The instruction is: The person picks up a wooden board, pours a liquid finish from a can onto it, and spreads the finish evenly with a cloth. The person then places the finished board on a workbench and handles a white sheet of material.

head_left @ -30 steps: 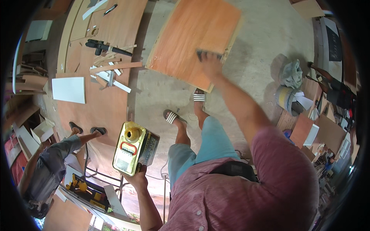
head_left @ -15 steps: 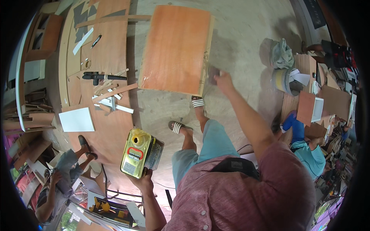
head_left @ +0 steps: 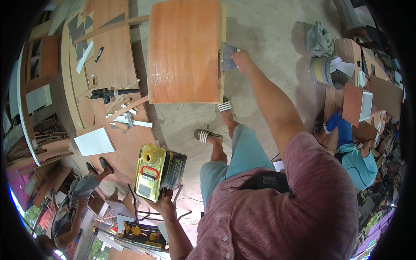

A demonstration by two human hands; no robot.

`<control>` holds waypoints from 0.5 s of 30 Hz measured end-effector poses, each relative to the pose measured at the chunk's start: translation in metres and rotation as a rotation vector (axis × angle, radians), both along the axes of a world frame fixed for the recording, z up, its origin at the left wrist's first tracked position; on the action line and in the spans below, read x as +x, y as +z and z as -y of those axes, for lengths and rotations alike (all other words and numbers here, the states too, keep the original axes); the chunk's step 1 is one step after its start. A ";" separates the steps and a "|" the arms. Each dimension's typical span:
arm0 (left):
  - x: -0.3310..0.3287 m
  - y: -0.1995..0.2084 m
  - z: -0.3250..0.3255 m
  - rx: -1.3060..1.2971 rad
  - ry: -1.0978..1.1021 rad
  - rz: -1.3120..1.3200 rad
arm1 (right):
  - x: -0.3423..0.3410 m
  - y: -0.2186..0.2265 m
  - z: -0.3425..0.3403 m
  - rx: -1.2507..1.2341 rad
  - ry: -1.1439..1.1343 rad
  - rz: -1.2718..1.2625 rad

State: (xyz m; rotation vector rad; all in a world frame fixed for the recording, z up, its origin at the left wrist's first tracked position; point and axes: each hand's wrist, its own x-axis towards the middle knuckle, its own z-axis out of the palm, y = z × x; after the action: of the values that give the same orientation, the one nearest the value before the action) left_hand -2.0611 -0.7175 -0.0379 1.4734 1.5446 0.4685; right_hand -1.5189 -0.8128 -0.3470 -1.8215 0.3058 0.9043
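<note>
My left hand (head_left: 163, 202) is closed around the lower part of a rectangular metal can (head_left: 167, 173), held tilted. The can has a gold top with a red handle, and yellowish residue is crusted round its open spout (head_left: 152, 154). My right hand (head_left: 243, 60) pinches a flat dark grey spreader (head_left: 228, 57) at the right edge of a reddish wooden panel (head_left: 184, 52). The spreader overlaps the panel's pale edge strip; whether it touches is hard to tell. A wet-looking sheen lies on the panel, mostly on its near left part.
Left of the panel, plywood sheets (head_left: 125, 151) carry a black clamp-like tool (head_left: 113, 93), wood offcuts and a white board (head_left: 94, 141). A bucket (head_left: 323, 71) and a cloth bundle (head_left: 320, 40) stand at right. One person (head_left: 71, 208) is at lower left, another (head_left: 355, 164) at right.
My right hand has moved up and left with the spreader, from beside the panel to its right edge. The view has shifted a little; the can stays in my left hand.
</note>
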 end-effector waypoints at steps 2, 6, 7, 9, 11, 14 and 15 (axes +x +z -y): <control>-0.002 0.000 -0.004 0.020 -0.063 -0.044 | -0.009 -0.010 0.018 0.000 0.000 -0.043; -0.002 0.001 -0.006 0.047 -0.091 -0.009 | -0.067 -0.026 0.050 0.043 -0.034 -0.177; -0.005 0.000 -0.006 0.046 -0.102 -0.013 | -0.081 -0.023 0.057 0.095 -0.038 -0.171; -0.009 -0.002 -0.011 0.041 -0.130 -0.021 | -0.110 -0.033 0.072 0.198 -0.052 -0.164; -0.024 -0.004 -0.014 0.027 -0.145 -0.053 | -0.129 -0.030 0.068 0.220 -0.114 -0.208; -0.030 0.006 -0.015 -0.019 -0.148 -0.094 | -0.138 -0.026 0.058 0.152 -0.097 -0.183; -0.028 0.011 -0.014 -0.019 -0.147 -0.087 | -0.139 -0.025 0.055 0.112 -0.072 -0.159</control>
State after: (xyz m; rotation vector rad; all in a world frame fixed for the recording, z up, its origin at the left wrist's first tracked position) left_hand -2.0888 -0.7036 -0.0269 1.5972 1.4910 0.3057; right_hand -1.6583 -0.8678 -0.3717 -1.6290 0.4100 0.9981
